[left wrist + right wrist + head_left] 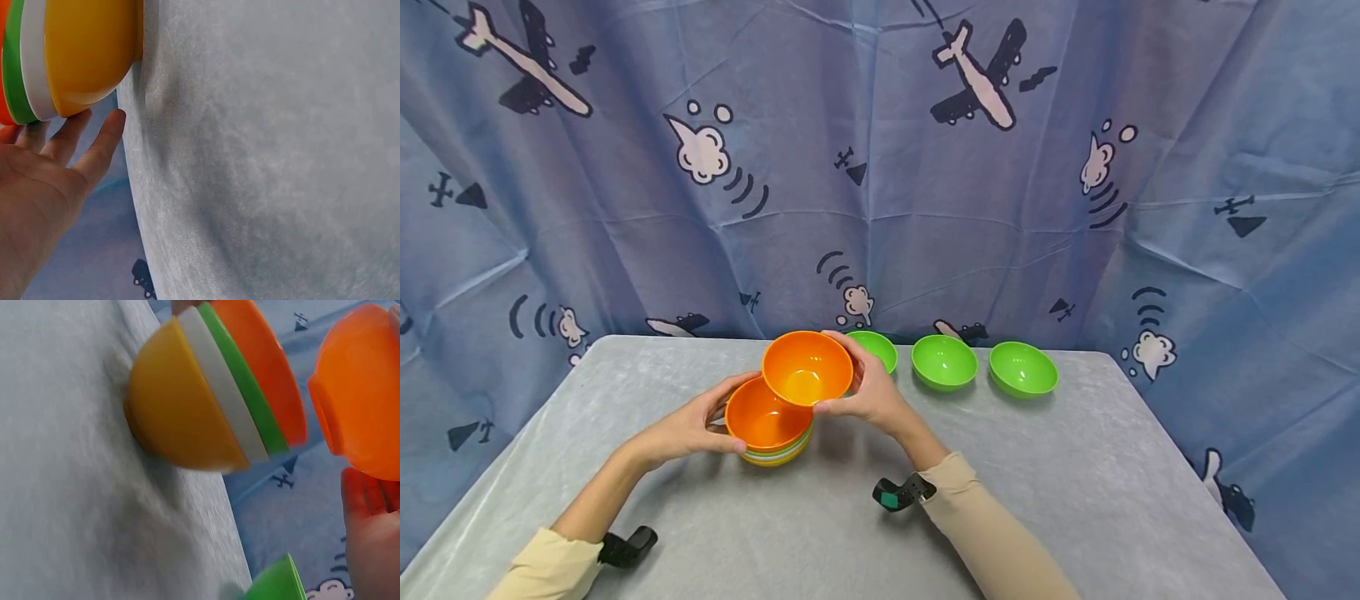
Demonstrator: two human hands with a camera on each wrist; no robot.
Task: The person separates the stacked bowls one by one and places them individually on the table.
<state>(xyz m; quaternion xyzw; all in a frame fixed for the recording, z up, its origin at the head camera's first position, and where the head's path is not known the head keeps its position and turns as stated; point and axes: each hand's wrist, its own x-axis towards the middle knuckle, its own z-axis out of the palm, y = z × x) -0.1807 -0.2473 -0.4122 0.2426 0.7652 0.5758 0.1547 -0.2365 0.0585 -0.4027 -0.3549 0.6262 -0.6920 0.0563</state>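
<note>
A stack of nested bowls (765,422) stands on the table at left of centre: orange on top, then green, white and yellow beneath. My left hand (697,423) holds the stack from its left side, thumb at the near rim and fingers around the far side. In the left wrist view those fingers (100,147) touch the bowls' outer walls. Another orange bowl (805,367) is raised just above the stack and to its right. My right hand (872,385) grips it by its right side, and the right wrist view shows its base (325,415) apart from the stack.
Three green bowls stand in a row along the table's back edge: the left one (880,346) partly behind my right hand, then a middle one (944,363) and a right one (1023,370). A blue curtain (880,192) with airplane prints hangs behind the grey-covered table (1075,500).
</note>
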